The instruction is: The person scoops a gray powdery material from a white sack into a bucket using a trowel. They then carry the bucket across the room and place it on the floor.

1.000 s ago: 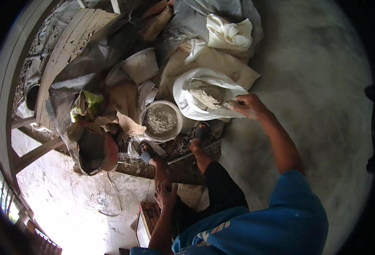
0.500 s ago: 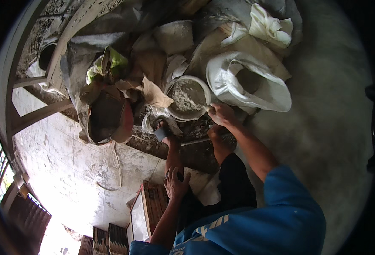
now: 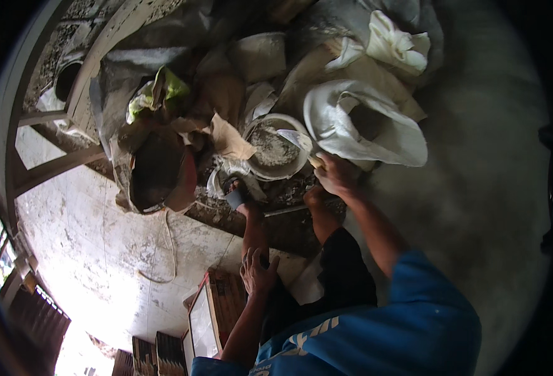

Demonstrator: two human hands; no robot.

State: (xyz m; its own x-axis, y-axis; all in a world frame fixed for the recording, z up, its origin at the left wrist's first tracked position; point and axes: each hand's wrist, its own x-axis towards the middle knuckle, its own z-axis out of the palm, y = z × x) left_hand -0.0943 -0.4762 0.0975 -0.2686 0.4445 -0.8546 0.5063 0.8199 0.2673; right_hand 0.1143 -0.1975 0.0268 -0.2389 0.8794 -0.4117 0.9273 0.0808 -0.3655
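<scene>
My right hand (image 3: 337, 174) is closed round the wooden handle of a trowel (image 3: 296, 138). Its pale metal blade reaches over the right rim of a round bucket (image 3: 276, 176). Grey, lumpy mortar-like material (image 3: 270, 148) partly fills the bucket, and the blade's tip is above or at this material; I cannot tell if they touch. Resting on my left leg near the knee, my left hand (image 3: 259, 273) has its fingers loosely spread and holds nothing. Beside the bucket, on the right, stands an open white woven sack (image 3: 326, 113) with dull contents.
A torn brown paper piece (image 3: 231, 139) lies left of the bucket, near an open bag (image 3: 157, 172) with dark contents. My sandalled foot (image 3: 236, 197) is close below the bucket. Another tub (image 3: 259, 55) sits behind. Wooden-edged panels (image 3: 229, 304) stand at the lower left.
The trowel blade has come up into plain view, lifted out over the bucket, and my right hand has turned slightly and shifted a little right. My left hand stays on the leg.
</scene>
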